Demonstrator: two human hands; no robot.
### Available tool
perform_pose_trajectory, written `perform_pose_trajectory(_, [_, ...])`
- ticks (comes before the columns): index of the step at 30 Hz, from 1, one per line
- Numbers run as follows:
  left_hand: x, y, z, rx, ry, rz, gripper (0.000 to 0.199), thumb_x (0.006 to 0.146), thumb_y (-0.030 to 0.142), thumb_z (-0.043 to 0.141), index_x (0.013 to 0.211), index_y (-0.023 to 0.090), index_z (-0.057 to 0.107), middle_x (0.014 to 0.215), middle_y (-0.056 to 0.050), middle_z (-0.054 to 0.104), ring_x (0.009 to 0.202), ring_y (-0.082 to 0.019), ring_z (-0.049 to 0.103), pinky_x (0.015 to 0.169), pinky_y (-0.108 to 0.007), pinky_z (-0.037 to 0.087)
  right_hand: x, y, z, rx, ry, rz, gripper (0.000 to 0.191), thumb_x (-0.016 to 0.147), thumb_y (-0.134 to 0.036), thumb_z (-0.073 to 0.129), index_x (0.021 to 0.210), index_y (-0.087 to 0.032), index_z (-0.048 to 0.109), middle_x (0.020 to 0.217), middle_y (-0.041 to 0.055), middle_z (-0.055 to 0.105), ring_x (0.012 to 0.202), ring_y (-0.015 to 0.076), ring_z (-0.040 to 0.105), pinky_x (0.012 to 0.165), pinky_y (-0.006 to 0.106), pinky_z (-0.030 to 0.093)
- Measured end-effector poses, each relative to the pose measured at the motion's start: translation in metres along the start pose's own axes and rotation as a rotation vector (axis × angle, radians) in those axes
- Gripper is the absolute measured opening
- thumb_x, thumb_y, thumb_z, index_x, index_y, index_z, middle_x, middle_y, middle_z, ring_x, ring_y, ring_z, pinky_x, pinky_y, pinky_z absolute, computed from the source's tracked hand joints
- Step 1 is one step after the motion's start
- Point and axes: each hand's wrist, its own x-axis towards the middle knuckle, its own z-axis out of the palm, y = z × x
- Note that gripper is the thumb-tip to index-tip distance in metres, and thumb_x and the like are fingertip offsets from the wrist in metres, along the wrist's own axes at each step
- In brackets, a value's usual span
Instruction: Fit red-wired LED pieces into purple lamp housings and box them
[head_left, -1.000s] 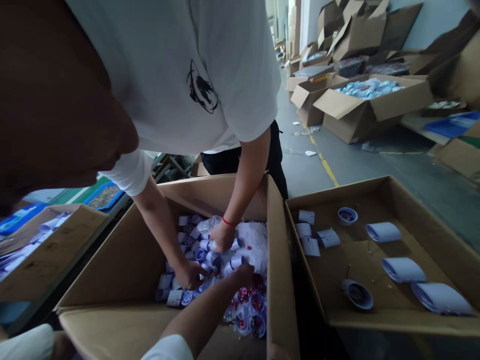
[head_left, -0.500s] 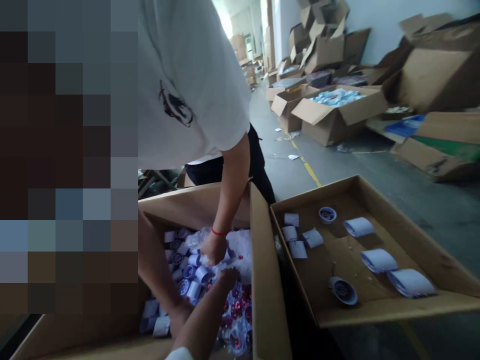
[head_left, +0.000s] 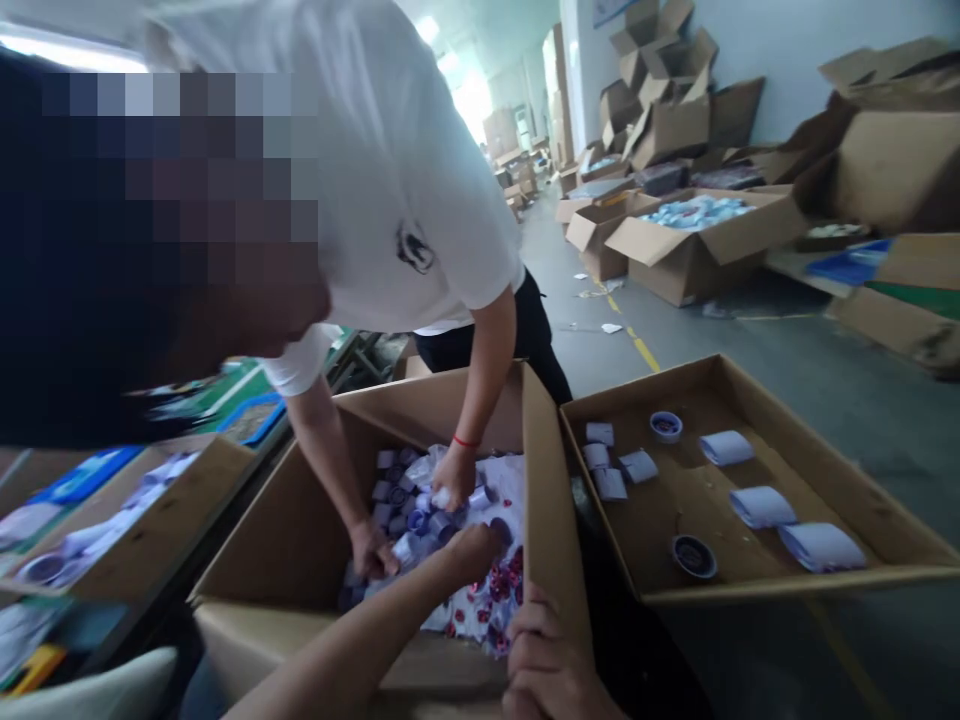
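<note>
Beyond the deep carton (head_left: 555,470), a co-worker in a white T-shirt (head_left: 416,150) bends over its far wall, with one hand (head_left: 373,552) and another, red-banded hand (head_left: 456,478) down inside; these arms and the person's own left forearm (head_left: 360,635) block part of the contents from sight. Left of the deep carton, a smaller box (head_left: 180,520) holds pale lilac pieces (head_left: 112,535). Right of it sits a shallow cardboard tray (head_left: 795,480) with flattened-oval sleeves (head_left: 761,507) and round cups (head_left: 666,427); farther back on that side, a flapped carton (head_left: 667,270) is filled with light-blue pieces (head_left: 701,212). Within the deep carton, hollow lilac cylinders (head_left: 442,525) crowd the left and middle, crinkled clear film (head_left: 427,465) lies toward the back, and glossy red pieces (head_left: 499,590) lie at the near right. Above those, the person's left hand (head_left: 478,552) has its back up and a lilac cup (head_left: 501,533) by its mostly hidden fingertips; I cannot tell whether they pinch it. The right hand (head_left: 536,655) has its fingers pressed together, bent over the brown board of the deep carton's right wall, at the near end.
</note>
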Motion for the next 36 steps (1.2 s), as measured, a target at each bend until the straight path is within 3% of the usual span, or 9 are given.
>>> perform_pose_trajectory(4, [-0.054,0.004,-0.012,-0.187,0.155,-0.213,0.016,0.093,0.030,0.063,0.099,0.016,0.066,0.096,-0.002,0.068,0.087,-0.018,0.067,0.077,-0.033,0.057,0.011,-0.016,-0.016,0.016,-0.006,0.040,0.025,0.091,-0.020,0.051,0.069,-0.025,0.063,0.065,-0.0006,0.067,0.083,0.0188,0.065,0.107,0.045,0.044])
perform_pose_trajectory(8, [-0.116,0.015,-0.036,-0.401,0.394,-0.320,0.017,0.095,0.022,0.053,0.083,0.015,0.064,0.075,0.001,0.062,0.068,-0.013,0.058,0.066,-0.027,0.048,0.023,-0.034,-0.031,-0.058,0.038,0.221,0.012,0.089,-0.021,0.060,0.096,-0.027,0.068,0.091,0.0037,0.076,0.098,0.0229,0.070,0.101,0.040,0.052])
perform_pose_trajectory(11, [-0.157,0.030,-0.051,-0.561,0.592,-0.348,0.022,0.093,0.020,0.045,0.080,0.016,0.063,0.063,0.004,0.052,0.061,-0.011,0.048,0.058,-0.023,0.037,0.027,-0.039,-0.025,-0.065,0.082,0.341,0.041,0.088,-0.032,0.066,0.128,-0.024,0.057,0.121,0.0127,0.070,0.114,0.0292,0.066,0.096,0.045,0.054])
perform_pose_trajectory(14, [-0.182,0.047,-0.058,-0.690,0.736,-0.342,0.026,0.092,0.026,0.039,0.084,0.016,0.063,0.061,0.005,0.047,0.057,-0.011,0.042,0.054,-0.022,0.033,0.029,-0.046,-0.010,0.162,0.091,0.562,0.060,0.083,-0.047,0.070,0.136,-0.027,0.051,0.128,0.0138,0.067,0.117,0.0307,0.064,0.097,0.049,0.052])
perform_pose_trajectory(17, [-0.194,0.059,-0.061,-0.860,0.874,-0.289,0.026,0.088,0.031,0.041,0.080,0.016,0.061,0.061,0.004,0.048,0.057,-0.011,0.041,0.055,-0.022,0.034,0.036,-0.059,0.002,0.588,0.130,0.765,0.074,0.070,-0.057,0.080,0.133,-0.029,0.053,0.125,0.0138,0.069,0.112,0.0292,0.067,0.088,0.045,0.055])
perform_pose_trajectory(20, [-0.202,0.065,-0.063,-0.995,1.018,-0.234,0.022,0.084,0.032,0.045,0.074,0.017,0.059,0.060,0.004,0.048,0.055,-0.011,0.040,0.053,-0.022,0.034,0.046,-0.075,0.002,0.853,0.081,0.849,0.067,0.060,-0.053,0.088,0.116,-0.026,0.064,0.105,0.0104,0.076,0.090,0.0244,0.073,0.066,0.033,0.057])
perform_pose_trajectory(24, [-0.215,0.068,-0.059,-1.042,1.083,-0.217,0.023,0.084,0.034,0.046,0.076,0.017,0.061,0.061,0.004,0.051,0.055,-0.011,0.044,0.052,-0.022,0.035,0.054,-0.092,-0.016,0.911,0.045,0.854,0.044,0.061,-0.043,0.091,0.095,-0.023,0.073,0.070,0.0000,0.073,0.055,0.0119,0.064,0.048,0.021,0.045])
perform_pose_trajectory(29, [-0.227,0.076,-0.045,-1.058,1.098,-0.258,0.026,0.085,0.036,0.046,0.074,0.017,0.061,0.059,0.004,0.051,0.054,-0.010,0.042,0.052,-0.022,0.034,0.054,-0.110,-0.040,0.971,0.072,0.871,0.032,0.065,-0.037,0.090,0.090,-0.027,0.073,0.077,-0.0004,0.074,0.061,0.0095,0.062,0.055,0.020,0.047])
perform_pose_trajectory(36, [-0.231,0.092,-0.033,-0.999,1.190,-0.287,0.025,0.085,0.034,0.047,0.077,0.018,0.064,0.056,0.004,0.052,0.051,-0.010,0.044,0.052,-0.022,0.034,0.053,-0.114,-0.042,1.009,0.061,0.934,0.032,0.065,-0.038,0.090,0.090,-0.023,0.075,0.078,0.0025,0.073,0.062,0.0114,0.063,0.056,0.021,0.049])
